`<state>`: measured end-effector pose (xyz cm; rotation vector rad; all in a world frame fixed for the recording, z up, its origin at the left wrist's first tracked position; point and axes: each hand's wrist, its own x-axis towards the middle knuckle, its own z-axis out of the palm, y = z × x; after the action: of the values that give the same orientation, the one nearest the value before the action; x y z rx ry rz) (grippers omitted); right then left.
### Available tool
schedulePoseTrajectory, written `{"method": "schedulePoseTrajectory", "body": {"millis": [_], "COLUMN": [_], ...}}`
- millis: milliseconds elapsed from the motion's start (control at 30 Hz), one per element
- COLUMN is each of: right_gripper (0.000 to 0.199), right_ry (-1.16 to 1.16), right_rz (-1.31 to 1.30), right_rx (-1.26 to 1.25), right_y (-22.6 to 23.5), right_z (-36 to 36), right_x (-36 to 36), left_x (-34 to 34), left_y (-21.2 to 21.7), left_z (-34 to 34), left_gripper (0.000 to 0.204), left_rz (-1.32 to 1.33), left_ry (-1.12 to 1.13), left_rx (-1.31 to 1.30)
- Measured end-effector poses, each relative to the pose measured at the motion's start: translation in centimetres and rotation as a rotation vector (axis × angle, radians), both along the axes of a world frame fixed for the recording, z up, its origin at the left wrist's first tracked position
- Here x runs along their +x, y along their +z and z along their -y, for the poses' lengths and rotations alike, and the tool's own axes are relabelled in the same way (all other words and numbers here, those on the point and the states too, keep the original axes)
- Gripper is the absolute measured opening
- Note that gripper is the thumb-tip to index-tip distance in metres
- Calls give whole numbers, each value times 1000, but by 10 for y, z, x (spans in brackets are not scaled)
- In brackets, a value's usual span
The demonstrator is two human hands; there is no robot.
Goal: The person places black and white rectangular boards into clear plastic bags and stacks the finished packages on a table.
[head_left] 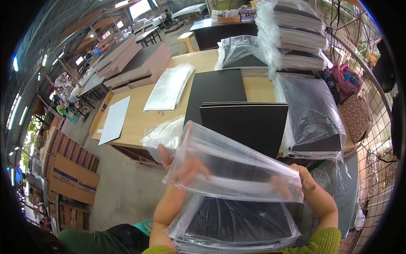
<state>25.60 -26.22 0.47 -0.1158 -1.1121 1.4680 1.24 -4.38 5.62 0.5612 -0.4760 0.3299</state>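
Note:
A clear plastic bag is stretched between my two hands above a wrapped stack of black boards close to my body. At the bag's right end, my right hand is closed on the film, some fingers showing through it. My left hand is at the other end, mostly seen through the film, its fingers spread; I cannot tell whether it is inside the bag or behind it. Just beyond the bag, several black boards stand tilted near the table's front edge. Another black board lies flat behind them.
On the wooden table lie a pile of clear bags, a crumpled bag and a white sheet. Plastic-wrapped board stacks line the right side, near a wire mesh. Cardboard boxes stand left.

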Motion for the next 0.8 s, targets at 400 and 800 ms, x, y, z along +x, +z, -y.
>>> {"method": "schedulePoseTrajectory", "body": {"millis": [400,800], "right_gripper": [28,55], "right_ry": [-1771,-2001], "right_rz": [673,1173], "right_rx": [-174,72], "right_y": [37,38], "right_z": [-51,-47], "right_x": [23,15], "left_x": [42,1], "left_y": [19,13], "left_z": [-34,-19], "left_gripper": [63,49], "left_rz": [-948,-677], "left_ry": [1576,1822], "left_rx": [1706,1852]}}
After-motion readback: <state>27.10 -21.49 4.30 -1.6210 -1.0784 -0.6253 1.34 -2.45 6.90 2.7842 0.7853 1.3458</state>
